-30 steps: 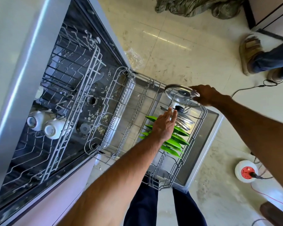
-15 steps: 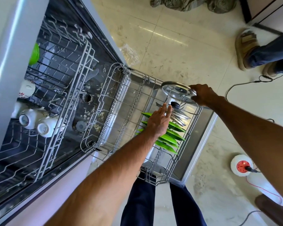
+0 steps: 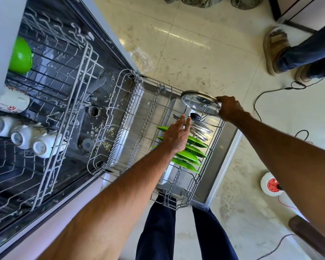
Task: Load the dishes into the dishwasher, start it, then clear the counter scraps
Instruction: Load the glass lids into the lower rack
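While the right hand [image 3: 229, 110] pinches the glass lid [image 3: 199, 102] by its rim above the far edge of the lower rack [image 3: 129, 109] | left hand [image 3: 175, 136] straight-fingered, holding nothing, fingertips by racked lids [image 3: 202, 127] | green plates [image 3: 192, 155] slotted alongside

The lower rack [image 3: 139, 102] stands pulled out over the open dishwasher door [image 3: 227, 152], right of the upper rack [image 3: 77, 87], which carries cups [image 3: 26, 139] at its near left and a bowl [image 3: 21, 57] farther back. Plates [image 3: 193, 152] stand on edge in the lower rack's right half, leaning lids [image 3: 203, 128] just behind them. The left grip [image 3: 174, 136] reaches over the plates; the right grip [image 3: 229, 109] holds a separate lid [image 3: 200, 102] at the rack's far right corner. A socket reel [image 3: 271, 184] lies on the floor [image 3: 195, 44], right of the door.
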